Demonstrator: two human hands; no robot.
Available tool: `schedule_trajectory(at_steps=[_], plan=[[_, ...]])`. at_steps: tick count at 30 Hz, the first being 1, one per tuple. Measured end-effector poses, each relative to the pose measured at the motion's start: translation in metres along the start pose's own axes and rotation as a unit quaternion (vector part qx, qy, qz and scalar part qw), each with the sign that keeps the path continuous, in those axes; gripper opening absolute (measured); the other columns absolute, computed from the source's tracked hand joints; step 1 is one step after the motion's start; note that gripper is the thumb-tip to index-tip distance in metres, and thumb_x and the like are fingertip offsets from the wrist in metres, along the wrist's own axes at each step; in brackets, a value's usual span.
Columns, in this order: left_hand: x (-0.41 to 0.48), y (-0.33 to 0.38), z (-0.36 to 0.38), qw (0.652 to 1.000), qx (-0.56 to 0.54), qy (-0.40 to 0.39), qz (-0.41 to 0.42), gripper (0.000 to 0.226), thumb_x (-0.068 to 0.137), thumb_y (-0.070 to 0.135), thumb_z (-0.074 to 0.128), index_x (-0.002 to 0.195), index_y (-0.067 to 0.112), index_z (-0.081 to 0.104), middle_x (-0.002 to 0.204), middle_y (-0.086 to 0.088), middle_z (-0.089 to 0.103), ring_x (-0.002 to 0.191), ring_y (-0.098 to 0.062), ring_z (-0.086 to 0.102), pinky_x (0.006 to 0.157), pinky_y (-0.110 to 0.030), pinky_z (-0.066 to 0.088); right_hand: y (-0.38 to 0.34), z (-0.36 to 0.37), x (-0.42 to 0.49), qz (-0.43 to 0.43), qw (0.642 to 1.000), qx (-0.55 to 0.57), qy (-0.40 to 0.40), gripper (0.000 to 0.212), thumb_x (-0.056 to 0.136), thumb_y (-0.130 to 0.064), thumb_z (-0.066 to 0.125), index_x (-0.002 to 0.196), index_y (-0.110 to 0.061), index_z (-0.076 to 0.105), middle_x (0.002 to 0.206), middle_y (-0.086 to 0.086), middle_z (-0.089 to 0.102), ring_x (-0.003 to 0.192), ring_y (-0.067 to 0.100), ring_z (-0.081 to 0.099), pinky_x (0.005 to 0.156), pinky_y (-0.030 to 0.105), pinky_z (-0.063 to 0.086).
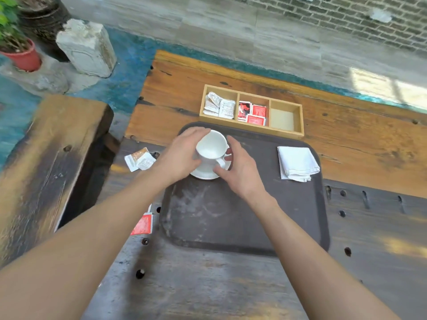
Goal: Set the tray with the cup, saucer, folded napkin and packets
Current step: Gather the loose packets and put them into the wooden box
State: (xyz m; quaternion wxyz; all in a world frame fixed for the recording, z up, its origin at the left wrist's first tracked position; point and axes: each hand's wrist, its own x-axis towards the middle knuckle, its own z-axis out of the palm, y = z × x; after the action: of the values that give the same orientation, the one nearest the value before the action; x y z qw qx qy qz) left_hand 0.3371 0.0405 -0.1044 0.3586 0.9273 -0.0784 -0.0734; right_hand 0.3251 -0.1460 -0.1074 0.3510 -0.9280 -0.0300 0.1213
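A dark brown tray (242, 218) lies on the wooden table. At its far left corner a white cup (211, 147) stands tilted on a white saucer (204, 173). My left hand (182, 153) wraps the cup's left side. My right hand (240, 167) pinches the cup's handle with thumb and fingers. A folded white napkin (297, 162) rests at the tray's far right. Off the tray to the left lie white-and-orange packets (139, 159) and a red packet (143, 224), partly hidden by my left forearm.
A wooden three-compartment box (253, 110) sits just beyond the tray, with white packets (219, 106) on the left, red packets (253, 113) in the middle, the right one empty. A bench (44, 162) stands left. A potted plant (20, 49) and stone block (86, 47) are farther back.
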Motion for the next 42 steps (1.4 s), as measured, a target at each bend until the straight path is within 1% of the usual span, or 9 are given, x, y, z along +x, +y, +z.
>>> schedule_trajectory(at_steps=[5, 9, 14, 18, 25, 29, 35, 38, 42], plan=[[0.003, -0.007, 0.005, 0.999, 0.01, 0.04, -0.017, 0.074, 0.074, 0.012, 0.082, 0.14, 0.017, 0.05, 0.121, -0.005, 0.046, 0.106, -0.029, 0.056, 0.09, -0.046, 0.053, 0.009, -0.016, 0.02, -0.017, 1.0, 0.002, -0.024, 0.06, 0.091, -0.001, 0.063, 0.146, -0.023, 0.05, 0.135, 0.0, 0.066, 0.113, 0.018, 0.061, 0.088, 0.015, 0.04], [0.001, -0.008, 0.008, 0.998, -0.021, 0.059, -0.031, 0.064, 0.069, 0.016, 0.085, 0.124, 0.022, 0.052, 0.113, -0.004, 0.053, 0.102, -0.026, 0.054, 0.084, -0.047, 0.055, 0.007, -0.017, 0.027, -0.03, 0.999, 0.01, -0.034, 0.063, 0.088, 0.007, 0.055, 0.143, -0.024, 0.055, 0.136, -0.004, 0.067, 0.128, 0.018, 0.058, 0.1, 0.022, 0.042], [-0.001, -0.007, 0.008, 0.997, -0.03, 0.059, -0.036, 0.065, 0.071, 0.015, 0.083, 0.127, 0.023, 0.05, 0.118, -0.004, 0.055, 0.105, -0.025, 0.055, 0.087, -0.047, 0.055, 0.012, -0.014, 0.026, -0.026, 0.999, 0.005, -0.039, 0.067, 0.088, 0.006, 0.052, 0.146, -0.028, 0.051, 0.141, -0.004, 0.064, 0.131, 0.02, 0.055, 0.101, 0.022, 0.041], [-0.01, -0.006, 0.003, 0.999, -0.001, 0.023, -0.04, 0.097, 0.074, 0.02, 0.083, 0.153, 0.026, 0.026, 0.145, -0.008, 0.046, 0.13, -0.028, 0.047, 0.106, -0.046, 0.044, 0.005, -0.014, 0.02, -0.013, 0.998, 0.004, -0.061, 0.072, 0.09, -0.003, 0.055, 0.155, -0.028, 0.037, 0.153, -0.002, 0.053, 0.134, 0.024, 0.053, 0.109, 0.033, 0.043], [-0.059, -0.057, -0.04, 0.979, 0.149, 0.077, -0.119, 0.104, 0.075, 0.043, 0.079, 0.158, 0.029, 0.016, 0.163, -0.002, 0.027, 0.15, -0.03, 0.019, 0.119, -0.056, 0.02, -0.038, -0.003, -0.017, -0.124, 0.963, -0.161, 0.18, 0.074, 0.081, -0.002, 0.061, 0.151, -0.015, 0.042, 0.154, 0.005, 0.048, 0.145, 0.025, 0.04, 0.117, 0.052, 0.033], [-0.099, -0.09, -0.059, 0.965, 0.157, 0.056, -0.204, 0.099, 0.073, 0.045, 0.08, 0.155, 0.025, 0.027, 0.161, -0.008, 0.03, 0.147, -0.034, 0.024, 0.116, -0.056, 0.025, -0.072, 0.038, -0.039, -0.214, 0.953, -0.174, 0.122, 0.068, 0.083, -0.004, 0.063, 0.148, -0.013, 0.046, 0.155, 0.007, 0.046, 0.144, 0.027, 0.04, 0.119, 0.047, 0.033], [-0.162, -0.11, -0.053, 0.979, 0.08, -0.006, -0.189, 0.073, 0.064, 0.043, 0.075, 0.13, 0.021, 0.056, 0.112, -0.009, 0.061, 0.11, -0.034, 0.056, 0.095, -0.047, 0.047, -0.085, 0.108, -0.072, -0.202, 0.955, -0.216, 0.005, 0.031, 0.083, -0.021, 0.069, 0.114, -0.015, 0.066, 0.106, 0.005, 0.06, 0.098, 0.031, 0.056, 0.079, 0.045, 0.047], [-0.19, -0.114, -0.04, 0.98, 0.104, -0.035, -0.165, 0.073, 0.063, 0.046, 0.082, 0.126, 0.022, 0.053, 0.106, -0.005, 0.06, 0.1, -0.029, 0.056, 0.085, -0.044, 0.049, -0.081, 0.135, -0.083, -0.181, 0.946, -0.26, -0.066, 0.039, 0.079, -0.04, 0.075, 0.113, -0.021, 0.067, 0.108, 0.002, 0.06, 0.105, 0.028, 0.054, 0.083, 0.043, 0.041], [-0.208, -0.122, -0.029, 0.981, 0.12, -0.031, -0.152, 0.06, 0.069, 0.022, 0.081, 0.121, 0.021, 0.05, 0.111, -0.003, 0.059, 0.106, -0.031, 0.058, 0.082, -0.045, 0.052, -0.077, 0.153, -0.087, -0.165, 0.942, -0.285, -0.069, 0.048, 0.069, -0.047, 0.084, 0.109, -0.023, 0.069, 0.105, 0.001, 0.06, 0.103, 0.028, 0.053, 0.081, 0.044, 0.038]])
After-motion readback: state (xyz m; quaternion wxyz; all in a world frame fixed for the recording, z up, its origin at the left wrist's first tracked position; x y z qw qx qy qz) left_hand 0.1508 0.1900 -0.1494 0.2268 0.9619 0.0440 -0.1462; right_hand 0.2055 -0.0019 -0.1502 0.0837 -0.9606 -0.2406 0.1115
